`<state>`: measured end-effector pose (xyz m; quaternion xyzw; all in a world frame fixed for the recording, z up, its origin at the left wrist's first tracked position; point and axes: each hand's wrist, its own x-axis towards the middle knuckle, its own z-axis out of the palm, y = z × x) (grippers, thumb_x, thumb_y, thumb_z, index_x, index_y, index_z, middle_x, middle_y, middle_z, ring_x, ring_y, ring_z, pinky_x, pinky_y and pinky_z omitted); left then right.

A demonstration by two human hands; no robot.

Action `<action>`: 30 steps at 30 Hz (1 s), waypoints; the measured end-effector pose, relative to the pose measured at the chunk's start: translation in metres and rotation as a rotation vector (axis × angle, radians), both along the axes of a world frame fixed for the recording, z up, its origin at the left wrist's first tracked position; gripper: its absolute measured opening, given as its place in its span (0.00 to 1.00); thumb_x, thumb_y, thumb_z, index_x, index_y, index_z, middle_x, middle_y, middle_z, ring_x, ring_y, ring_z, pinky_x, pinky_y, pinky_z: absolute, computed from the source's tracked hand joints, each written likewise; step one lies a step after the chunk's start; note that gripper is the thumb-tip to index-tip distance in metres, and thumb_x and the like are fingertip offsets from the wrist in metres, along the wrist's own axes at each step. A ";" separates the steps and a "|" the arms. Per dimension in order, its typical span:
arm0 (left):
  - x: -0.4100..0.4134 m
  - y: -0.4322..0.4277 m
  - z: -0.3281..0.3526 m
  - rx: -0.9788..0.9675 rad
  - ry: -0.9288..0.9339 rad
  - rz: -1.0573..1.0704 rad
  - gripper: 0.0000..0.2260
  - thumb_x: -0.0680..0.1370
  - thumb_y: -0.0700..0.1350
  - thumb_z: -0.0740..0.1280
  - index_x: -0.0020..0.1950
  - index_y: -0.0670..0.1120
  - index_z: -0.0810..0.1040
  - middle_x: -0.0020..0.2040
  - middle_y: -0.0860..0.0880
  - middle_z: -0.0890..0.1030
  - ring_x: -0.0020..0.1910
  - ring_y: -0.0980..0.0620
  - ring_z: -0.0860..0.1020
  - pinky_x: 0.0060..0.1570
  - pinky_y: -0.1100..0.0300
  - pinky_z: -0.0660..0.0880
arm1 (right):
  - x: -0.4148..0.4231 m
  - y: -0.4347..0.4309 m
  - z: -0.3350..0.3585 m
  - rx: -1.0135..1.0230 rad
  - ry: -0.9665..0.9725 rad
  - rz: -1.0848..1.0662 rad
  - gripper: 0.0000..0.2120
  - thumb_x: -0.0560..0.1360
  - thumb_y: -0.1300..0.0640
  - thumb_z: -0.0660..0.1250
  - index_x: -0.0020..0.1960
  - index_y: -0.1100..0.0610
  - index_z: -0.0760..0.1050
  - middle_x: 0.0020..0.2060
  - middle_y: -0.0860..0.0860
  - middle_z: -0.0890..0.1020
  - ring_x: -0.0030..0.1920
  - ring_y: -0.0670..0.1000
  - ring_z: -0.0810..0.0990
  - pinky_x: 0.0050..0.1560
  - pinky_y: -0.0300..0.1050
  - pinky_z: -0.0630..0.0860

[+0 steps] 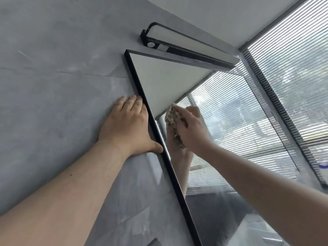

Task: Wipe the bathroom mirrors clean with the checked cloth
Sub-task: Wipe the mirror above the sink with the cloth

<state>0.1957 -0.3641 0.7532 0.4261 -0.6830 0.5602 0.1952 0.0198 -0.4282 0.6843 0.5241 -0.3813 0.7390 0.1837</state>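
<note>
Against the mirror (221,110), checked cloth (173,119) bunched under right hand (190,129) grip.

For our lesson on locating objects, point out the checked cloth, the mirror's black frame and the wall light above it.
checked cloth (173,121): head view, on the bunched fabric beside the right hand.
black frame (140,91): head view, on the mirror's left edge strip.
wall light (179,42): head view, on its pale diffuser panel.

A grey tiled wall (53,71) carries a black-framed mirror (170,80), which hangs flat against it. A black light bar (177,45) is fixed to the wall just above the mirror's top edge. The left hand (127,125) rests flat on the wall, touching the mirror's frame.
</note>
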 end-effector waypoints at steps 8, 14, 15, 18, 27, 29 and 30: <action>0.000 0.002 -0.001 -0.005 0.006 -0.008 0.66 0.54 0.84 0.44 0.80 0.39 0.55 0.81 0.42 0.55 0.80 0.46 0.51 0.78 0.49 0.45 | 0.010 0.012 -0.079 -0.152 0.403 0.043 0.22 0.73 0.60 0.58 0.64 0.47 0.78 0.56 0.48 0.74 0.56 0.51 0.77 0.57 0.51 0.76; 0.001 -0.002 0.000 -0.007 0.004 -0.015 0.63 0.57 0.83 0.56 0.80 0.39 0.55 0.81 0.43 0.55 0.80 0.47 0.51 0.78 0.49 0.45 | 0.013 0.016 -0.051 -0.059 0.361 0.041 0.22 0.75 0.55 0.58 0.67 0.45 0.77 0.58 0.48 0.74 0.57 0.54 0.76 0.58 0.58 0.75; 0.001 -0.002 0.000 -0.007 0.007 -0.019 0.63 0.58 0.82 0.59 0.80 0.40 0.55 0.81 0.43 0.55 0.80 0.47 0.51 0.78 0.49 0.45 | 0.015 0.018 -0.037 -0.029 0.347 0.049 0.23 0.75 0.54 0.58 0.68 0.44 0.76 0.58 0.48 0.73 0.59 0.54 0.76 0.59 0.58 0.74; 0.001 0.000 0.000 -0.014 0.008 -0.021 0.63 0.57 0.81 0.63 0.80 0.41 0.55 0.81 0.44 0.56 0.80 0.47 0.51 0.79 0.50 0.45 | 0.020 0.025 0.006 0.022 0.314 0.073 0.25 0.74 0.53 0.58 0.69 0.42 0.75 0.59 0.48 0.72 0.61 0.54 0.75 0.62 0.55 0.73; -0.001 0.003 -0.001 -0.008 -0.009 0.051 0.63 0.58 0.82 0.61 0.80 0.41 0.53 0.81 0.44 0.53 0.80 0.47 0.51 0.79 0.51 0.44 | 0.003 0.007 -0.033 -0.012 0.260 0.011 0.25 0.73 0.38 0.59 0.69 0.40 0.74 0.59 0.46 0.72 0.61 0.51 0.73 0.61 0.51 0.73; -0.004 0.005 0.003 -0.032 -0.028 0.067 0.62 0.55 0.83 0.61 0.77 0.42 0.63 0.78 0.44 0.62 0.78 0.47 0.59 0.77 0.52 0.51 | -0.010 0.002 -0.039 0.002 0.270 -0.002 0.25 0.74 0.38 0.58 0.70 0.41 0.73 0.60 0.46 0.71 0.61 0.51 0.73 0.62 0.52 0.74; -0.006 0.006 0.006 -0.057 -0.043 0.062 0.58 0.54 0.83 0.62 0.72 0.43 0.71 0.73 0.45 0.70 0.73 0.47 0.66 0.73 0.52 0.57 | -0.016 -0.001 -0.038 0.023 0.270 -0.014 0.24 0.75 0.40 0.60 0.71 0.41 0.72 0.60 0.46 0.71 0.61 0.51 0.73 0.62 0.51 0.73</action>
